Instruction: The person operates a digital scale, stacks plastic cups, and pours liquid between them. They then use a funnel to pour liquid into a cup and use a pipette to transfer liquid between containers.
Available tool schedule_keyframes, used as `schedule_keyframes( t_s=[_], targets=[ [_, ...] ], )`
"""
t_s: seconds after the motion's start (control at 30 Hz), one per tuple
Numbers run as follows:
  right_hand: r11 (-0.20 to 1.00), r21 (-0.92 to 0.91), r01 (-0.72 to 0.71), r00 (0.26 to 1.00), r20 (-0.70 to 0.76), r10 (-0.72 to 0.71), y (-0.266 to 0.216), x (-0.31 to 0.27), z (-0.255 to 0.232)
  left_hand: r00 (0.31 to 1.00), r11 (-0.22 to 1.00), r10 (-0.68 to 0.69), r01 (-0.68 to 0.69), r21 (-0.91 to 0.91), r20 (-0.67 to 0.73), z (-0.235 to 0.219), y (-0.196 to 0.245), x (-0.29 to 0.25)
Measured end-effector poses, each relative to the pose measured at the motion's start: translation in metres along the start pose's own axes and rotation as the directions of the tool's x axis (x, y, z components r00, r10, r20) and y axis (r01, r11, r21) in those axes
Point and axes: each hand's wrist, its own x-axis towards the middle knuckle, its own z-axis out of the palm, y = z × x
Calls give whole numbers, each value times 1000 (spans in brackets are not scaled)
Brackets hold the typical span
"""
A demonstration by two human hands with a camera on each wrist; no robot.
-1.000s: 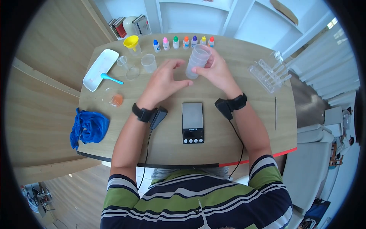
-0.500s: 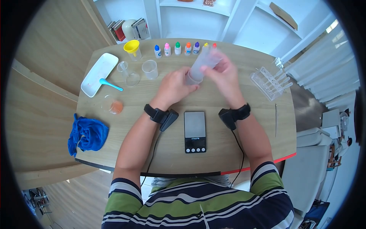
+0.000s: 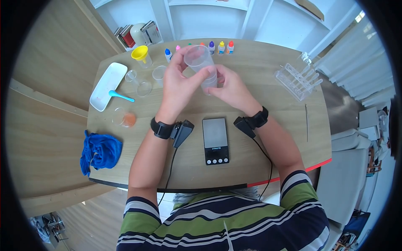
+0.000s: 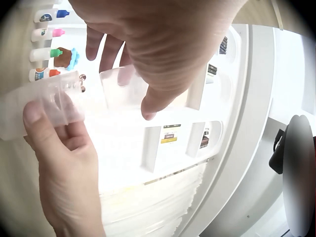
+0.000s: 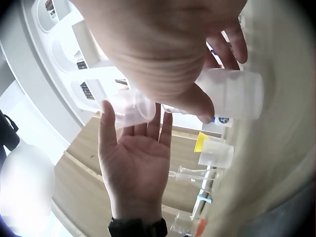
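Fingers and thumb of my left hand (image 3: 176,85) grip a translucent plastic cup (image 3: 197,57), its mouth tilted up toward the head camera. My right hand (image 3: 235,93) holds a stack of similar cups (image 3: 210,80), low and to the right of that cup. They overlap in the head view, but the left wrist view shows a gap between the single cup (image 4: 118,91) and the stack (image 4: 57,103). In the right wrist view the stack (image 5: 237,94) lies between my right thumb and fingers. Another clear cup (image 3: 158,74) stands just left of my left hand, partly hidden.
A black digital scale (image 3: 215,131) lies below the hands. Capped dropper bottles (image 3: 221,48) line the back. At left are a yellow funnel (image 3: 141,52), white tray (image 3: 100,93), blue spoon (image 3: 121,96), orange liquid (image 3: 129,120) in clear glassware and blue cloth (image 3: 104,151); at right, a test-tube rack (image 3: 296,83).
My left hand went from empty beside the stack, to its lower end, and now holds one cup up and to the left. My right hand has lowered with the stack.
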Motion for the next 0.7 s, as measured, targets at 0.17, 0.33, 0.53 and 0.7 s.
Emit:
schedule_keyframes(
  t_s=[0.17, 0.33, 0.53, 0.7],
  targets=[
    [999, -37, 24, 999, -32, -25, -9, -3, 0, 983, 984, -107, 82, 160, 150, 0, -19, -3],
    [998, 4, 64, 995, -79, -64, -11, -2, 1, 966, 978, -155, 121, 169, 209, -3, -19, -3],
    [998, -30, 48, 994, -96, -51, -12, -1, -2, 973, 969, -129, 83, 232, 192, -6, -13, -1],
    [991, -135, -7, 996, -94, -6, 9, -2, -1, 998, 1000, -23, 22, 16, 53, -5, 6, 7]
  ],
)
